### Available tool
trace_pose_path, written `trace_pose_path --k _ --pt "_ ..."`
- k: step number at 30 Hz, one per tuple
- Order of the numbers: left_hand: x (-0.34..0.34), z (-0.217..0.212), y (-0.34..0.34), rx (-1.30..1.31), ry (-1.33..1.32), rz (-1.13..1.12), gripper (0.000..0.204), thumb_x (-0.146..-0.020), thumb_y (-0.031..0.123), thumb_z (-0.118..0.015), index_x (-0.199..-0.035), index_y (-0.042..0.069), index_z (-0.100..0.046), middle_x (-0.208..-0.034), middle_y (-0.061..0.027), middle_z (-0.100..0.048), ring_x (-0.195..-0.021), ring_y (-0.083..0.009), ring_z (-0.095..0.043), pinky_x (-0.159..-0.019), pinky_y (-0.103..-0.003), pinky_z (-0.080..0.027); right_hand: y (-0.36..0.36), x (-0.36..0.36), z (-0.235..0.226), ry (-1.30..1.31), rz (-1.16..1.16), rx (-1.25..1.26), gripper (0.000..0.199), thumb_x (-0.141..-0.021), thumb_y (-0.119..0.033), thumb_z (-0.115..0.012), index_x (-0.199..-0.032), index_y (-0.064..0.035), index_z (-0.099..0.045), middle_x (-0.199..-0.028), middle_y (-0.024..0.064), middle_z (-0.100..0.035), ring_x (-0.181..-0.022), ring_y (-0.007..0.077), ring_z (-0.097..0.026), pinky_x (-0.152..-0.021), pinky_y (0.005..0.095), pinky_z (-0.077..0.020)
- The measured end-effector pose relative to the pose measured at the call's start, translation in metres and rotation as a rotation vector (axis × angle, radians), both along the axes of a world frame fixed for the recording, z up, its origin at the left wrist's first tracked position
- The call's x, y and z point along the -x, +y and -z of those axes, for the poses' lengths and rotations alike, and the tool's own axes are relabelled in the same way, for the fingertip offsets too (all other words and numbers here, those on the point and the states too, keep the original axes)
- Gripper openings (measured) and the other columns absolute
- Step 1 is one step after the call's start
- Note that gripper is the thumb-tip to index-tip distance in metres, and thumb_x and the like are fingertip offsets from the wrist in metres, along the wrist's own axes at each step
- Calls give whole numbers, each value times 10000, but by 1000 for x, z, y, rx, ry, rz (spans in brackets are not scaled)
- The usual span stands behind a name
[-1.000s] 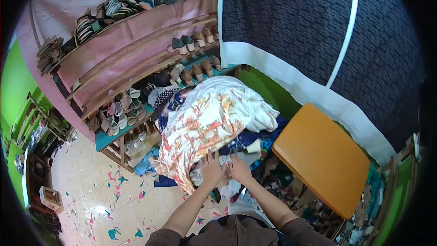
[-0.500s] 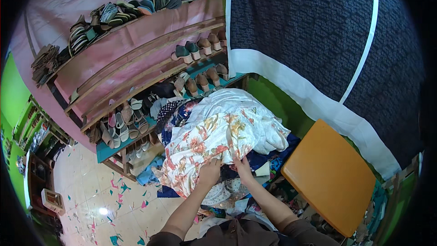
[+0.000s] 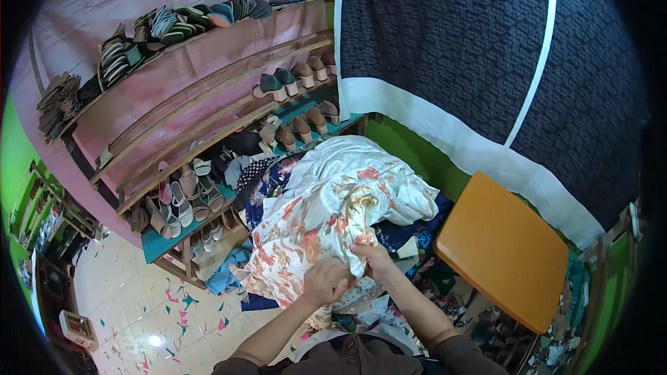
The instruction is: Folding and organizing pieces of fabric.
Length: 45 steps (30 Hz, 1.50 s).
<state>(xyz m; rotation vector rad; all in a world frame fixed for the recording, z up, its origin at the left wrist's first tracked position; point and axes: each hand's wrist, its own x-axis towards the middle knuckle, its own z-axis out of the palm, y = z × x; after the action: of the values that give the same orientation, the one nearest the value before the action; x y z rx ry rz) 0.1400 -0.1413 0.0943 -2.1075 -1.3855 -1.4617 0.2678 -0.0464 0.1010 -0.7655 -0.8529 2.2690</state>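
A large white fabric point(image 3: 299, 229) with orange and red flowers lies over a heap of cloth in front of me. My right hand point(image 3: 373, 260) pinches a bunched fold near its front edge, and the cloth rises in a twisted ridge from there. Close beside it on the left, my left hand point(image 3: 326, 281) is closed at the same front edge of the fabric; its fingertips are partly hidden. Dark blue flowered cloth point(image 3: 278, 177) shows beneath on the left, and a pale dotted cloth point(image 3: 365, 296) hangs below my hands.
A wooden rack point(image 3: 184, 239) with several shoes and sandals stands behind the heap to the left. Stacked shoe pieces point(image 3: 184, 24) line its top shelf. To the right is an orange tabletop point(image 3: 504, 250). Coloured scraps point(image 3: 186, 298) litter the tiled floor. A dark curtain point(image 3: 445, 48) hangs behind.
Both hands have drawn together at the front edge, the left turning into a fist. The flowered fabric, flatter before, is now gathered into a raised, twisted fold. The view has shifted slightly.
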Motion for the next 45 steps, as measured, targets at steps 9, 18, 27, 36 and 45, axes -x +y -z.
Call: trace_pose_path --k 9,18,27,36,45 --pt "37 44 -26 -137 78 283 593 -598 142 -765 -1087 200 -434 -937 -77 -459 -710 -232 -521 -577 -356 -444 -69 -45 -4 298 13 47 337 -805 -9 -518 -1141 4 -485 -1008 122 -600 -904 229 -608 -811 391 -484" --pt "27 25 -50 235 113 21 667 -658 369 -729 -1187 68 -457 -1239 -133 -427 -1007 -336 -501 -843 -438 -391 -130 -118 -9 484 300 -69 566 -750 -19 -502 -1288 35 -333 -1191 204 -508 -1034 322 -558 -885 450 -454" --pt "-54 35 -103 932 100 365 324 -823 164 -463 -1136 151 -546 -961 -157 -605 -863 -348 -573 -723 -425 -452 -178 -193 -23 495 660 -126 488 -825 -66 -448 -1293 7 -330 -1238 182 -472 -1110 328 -498 -938 483 -406" --pt "-181 22 -193 957 61 643 370 -861 231 -449 -1177 42 -482 -1108 -206 -549 -995 -363 -529 -818 -402 -437 -276 -301 -15 547 733 -134 443 -915 -293 -384 -1247 -2 -426 -1214 170 -509 -1113 321 -499 -972 473 -362" --pt "-206 11 -262 755 -85 746 457 -819 165 -490 -1232 -12 -412 -1284 -265 -362 -1213 -419 -318 -1023 -438 -257 -311 -271 57 458 531 79 613 -872 -443 -476 -1331 -66 -320 -1296 134 -434 -1175 294 -441 -982 446 -364"
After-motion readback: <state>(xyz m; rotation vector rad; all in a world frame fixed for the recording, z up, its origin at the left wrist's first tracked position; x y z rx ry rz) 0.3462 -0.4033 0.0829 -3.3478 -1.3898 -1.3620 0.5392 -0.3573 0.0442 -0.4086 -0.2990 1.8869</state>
